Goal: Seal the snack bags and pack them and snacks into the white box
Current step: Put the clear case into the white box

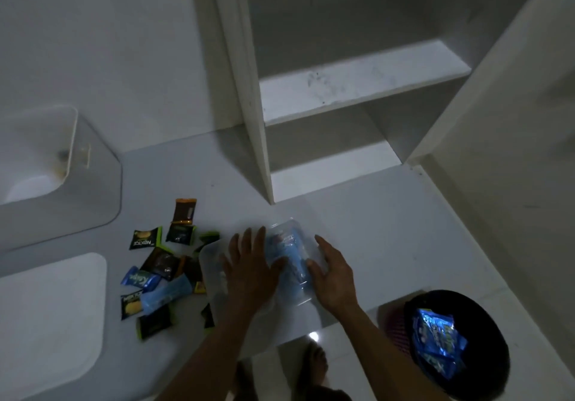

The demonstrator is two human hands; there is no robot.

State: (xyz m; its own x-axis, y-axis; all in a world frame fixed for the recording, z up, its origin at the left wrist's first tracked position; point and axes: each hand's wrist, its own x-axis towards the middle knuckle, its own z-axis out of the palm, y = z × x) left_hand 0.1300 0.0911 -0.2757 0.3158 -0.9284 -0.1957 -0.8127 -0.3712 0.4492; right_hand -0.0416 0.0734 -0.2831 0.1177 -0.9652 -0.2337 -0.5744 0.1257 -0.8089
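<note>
left hand [249,271]: flat, fingers straight, pressing the clear zip bag [289,263]
right hand [334,276]: fingers spread flat on bag's right edge
snack packets [158,271]: scattered left of bag

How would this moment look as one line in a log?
left hand: flat on clear bag | right hand: flat on bag | loose snacks: left of bag | white box: far left

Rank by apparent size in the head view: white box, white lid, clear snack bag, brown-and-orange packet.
1. white box
2. white lid, though nearness to the camera may flatter it
3. clear snack bag, partly covered by both hands
4. brown-and-orange packet
</note>
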